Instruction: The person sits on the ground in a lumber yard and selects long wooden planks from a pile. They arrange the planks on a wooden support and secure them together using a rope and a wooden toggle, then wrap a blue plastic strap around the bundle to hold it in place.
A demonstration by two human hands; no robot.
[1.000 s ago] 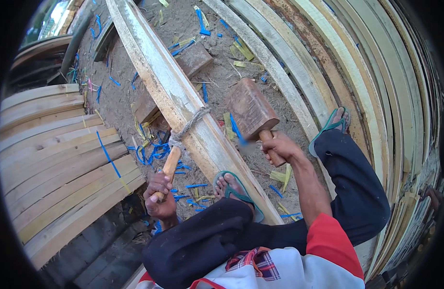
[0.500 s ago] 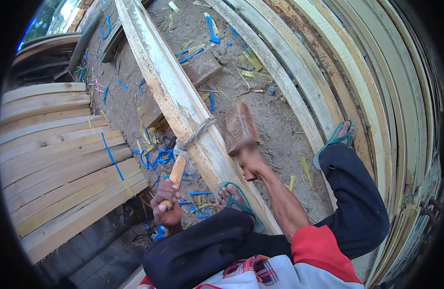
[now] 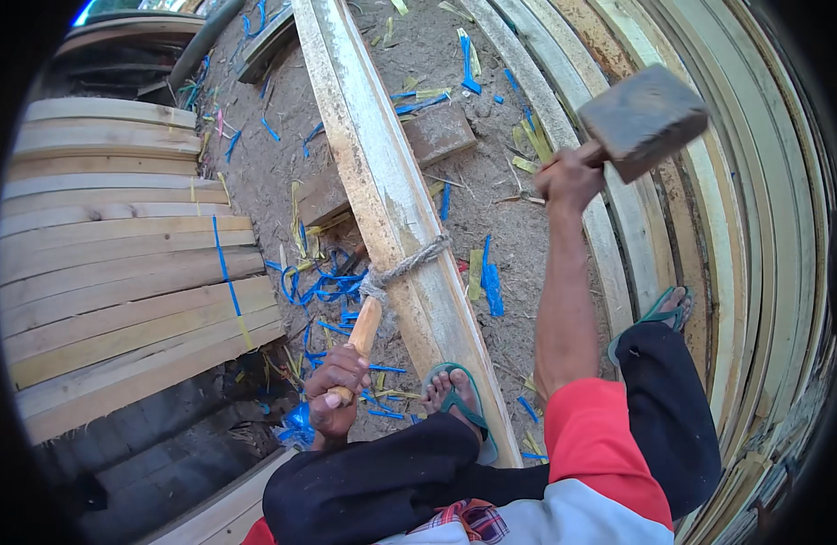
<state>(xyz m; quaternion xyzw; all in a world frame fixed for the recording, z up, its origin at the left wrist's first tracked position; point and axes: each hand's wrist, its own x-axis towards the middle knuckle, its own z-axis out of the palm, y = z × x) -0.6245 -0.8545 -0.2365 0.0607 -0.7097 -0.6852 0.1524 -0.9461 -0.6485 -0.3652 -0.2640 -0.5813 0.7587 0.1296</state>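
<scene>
My left hand [image 3: 337, 389] is closed round a pale wooden handle [image 3: 367, 327]. The handle's far end meets a grey rope [image 3: 409, 263] looped across a long timber beam [image 3: 369, 163]; whatever lies beyond that end is hidden by the rope. Out to the right, my right hand [image 3: 571, 179] grips the short shaft of a wooden mallet. Its blocky brown mallet head [image 3: 644, 123] is raised over the boards there, apart from the beam. My left foot in a green sandal [image 3: 464, 400] rests on the beam's near end.
Brown wooden blocks [image 3: 441, 134] lie under the beam. Stacked planks [image 3: 137, 236] stand at the left, and long boards [image 3: 700, 182] curve along the right beside my other foot. Blue and yellow strap scraps [image 3: 493, 286] litter the sandy ground.
The mallet has swung up and to the right, away from the beam's side, with my right arm now stretched forward. My left hand keeps its grip on the handle. The view has shifted somewhat.
</scene>
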